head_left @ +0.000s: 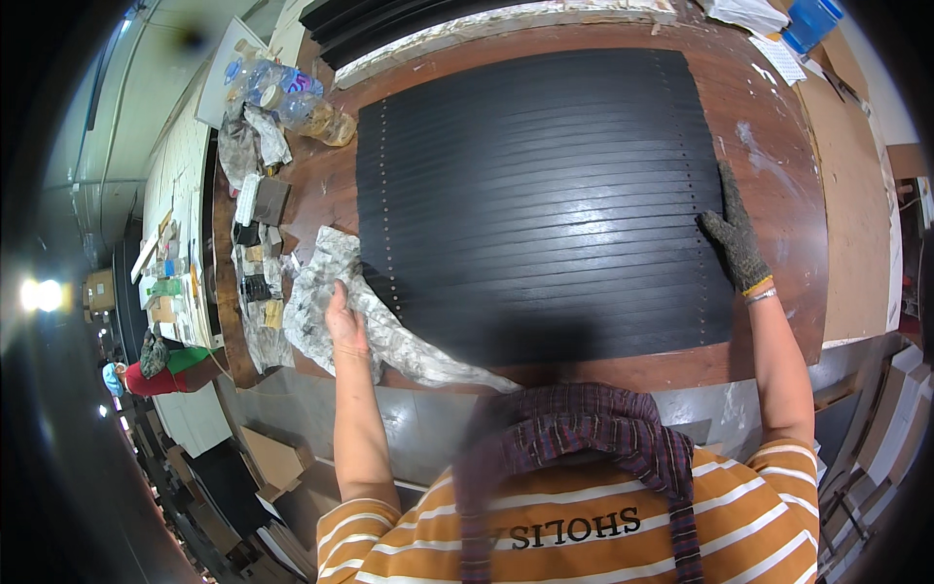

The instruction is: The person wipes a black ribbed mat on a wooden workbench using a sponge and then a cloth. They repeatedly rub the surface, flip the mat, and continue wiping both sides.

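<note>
A wide set of black slats (545, 204) lies side by side on the brown table, with a row of small pale dots near each end. My left hand (347, 326) is bare and closed on a white cloth (418, 346) smudged with grey. The cloth spreads over the lower left corner of the slats and hangs toward the table's near edge; it hides my left fingertips. At the right ends of the slats rests my right hand (736, 238), in a dark knitted glove with a yellow cuff. Its fingers are stretched along the edge, thumb apart.
Plastic bottles (306, 115), rags (238, 146) and several small blocks (263, 200) line the table's left side. More black strips (389, 39) lie beyond the far edge. A blue container (810, 24) stands far right. Another person (156, 375) is at the far left.
</note>
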A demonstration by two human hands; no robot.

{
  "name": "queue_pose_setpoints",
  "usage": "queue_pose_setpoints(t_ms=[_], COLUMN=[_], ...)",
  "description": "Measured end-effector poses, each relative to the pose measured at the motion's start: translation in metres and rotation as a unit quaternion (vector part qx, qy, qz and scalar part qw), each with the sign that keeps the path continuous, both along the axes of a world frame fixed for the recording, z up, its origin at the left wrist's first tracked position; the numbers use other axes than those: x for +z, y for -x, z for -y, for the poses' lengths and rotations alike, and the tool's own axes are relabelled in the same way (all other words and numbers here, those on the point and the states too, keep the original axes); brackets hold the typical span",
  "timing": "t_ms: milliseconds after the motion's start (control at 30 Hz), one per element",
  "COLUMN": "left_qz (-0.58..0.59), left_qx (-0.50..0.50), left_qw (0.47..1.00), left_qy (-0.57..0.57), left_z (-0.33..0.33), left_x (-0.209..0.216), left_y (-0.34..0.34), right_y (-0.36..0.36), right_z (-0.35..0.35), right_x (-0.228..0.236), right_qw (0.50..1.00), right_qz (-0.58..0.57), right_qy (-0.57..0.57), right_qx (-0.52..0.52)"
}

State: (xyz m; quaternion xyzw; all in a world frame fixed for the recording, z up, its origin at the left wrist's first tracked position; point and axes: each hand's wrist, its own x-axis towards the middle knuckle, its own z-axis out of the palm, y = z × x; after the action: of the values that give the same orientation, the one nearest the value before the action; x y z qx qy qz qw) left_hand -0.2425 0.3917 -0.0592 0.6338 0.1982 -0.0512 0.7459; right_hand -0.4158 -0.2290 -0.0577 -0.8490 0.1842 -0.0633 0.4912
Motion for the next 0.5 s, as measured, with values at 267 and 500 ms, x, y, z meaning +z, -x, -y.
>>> queue_pose_setpoints(t_ms=[267, 500], left_qz=[0.08, 0.256], left_qx=[-0.244, -0.349], left_qw=[0.844, 0.677], left_qy=[-0.472, -0.595], left_z=[0.137, 0.14], left_x=[0.045, 0.004], left_y=[-0.01, -0.068], right_y=[-0.008, -0.006], right_z=[-0.015, -0.022], right_x=[0.011, 0.012], right_qw=[0.988, 0.978], right_qz=[-0.029, -0.052], right_qy=[0.147, 0.198], right_qx=[-0.037, -0.05])
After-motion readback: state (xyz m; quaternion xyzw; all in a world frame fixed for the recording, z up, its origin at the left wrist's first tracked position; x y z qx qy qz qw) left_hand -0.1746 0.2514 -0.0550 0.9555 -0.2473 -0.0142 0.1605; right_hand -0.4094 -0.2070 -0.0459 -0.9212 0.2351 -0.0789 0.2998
